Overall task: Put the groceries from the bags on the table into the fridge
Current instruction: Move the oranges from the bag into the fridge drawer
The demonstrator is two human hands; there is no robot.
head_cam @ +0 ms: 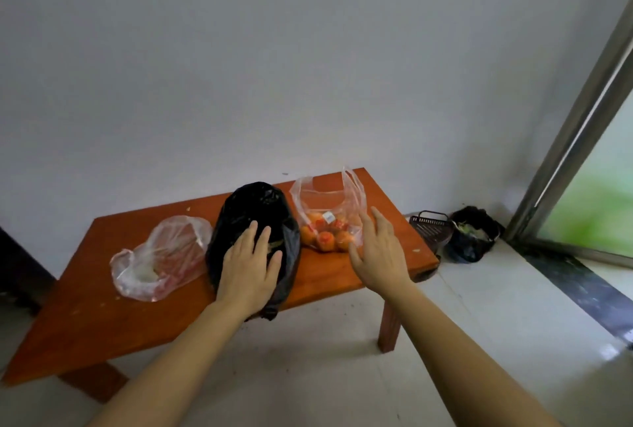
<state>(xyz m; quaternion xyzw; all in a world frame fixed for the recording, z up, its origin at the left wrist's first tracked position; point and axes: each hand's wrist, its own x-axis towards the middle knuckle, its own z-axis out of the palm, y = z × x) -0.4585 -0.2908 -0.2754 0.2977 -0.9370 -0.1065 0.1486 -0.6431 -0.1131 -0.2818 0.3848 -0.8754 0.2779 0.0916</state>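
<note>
A low orange-brown wooden table [102,306] stands against the wall with three bags on it. In the middle is a full black plastic bag [253,211]; my left hand [250,265] lies flat on its near side, fingers spread. To its right a clear bag of orange fruit [325,221] stands with its handles up. My right hand [376,248] hovers open just right of that bag, close to it and holding nothing. At the left lies a crumpled clear pink-tinted bag [161,259] with something pale inside. No fridge is in view.
On the floor right of the table sit a dark plastic basket [431,228] and a black bag with greens [472,235]. A metal-framed glass door [565,139] fills the right side. A dark piece of furniture [17,272] is at the left edge.
</note>
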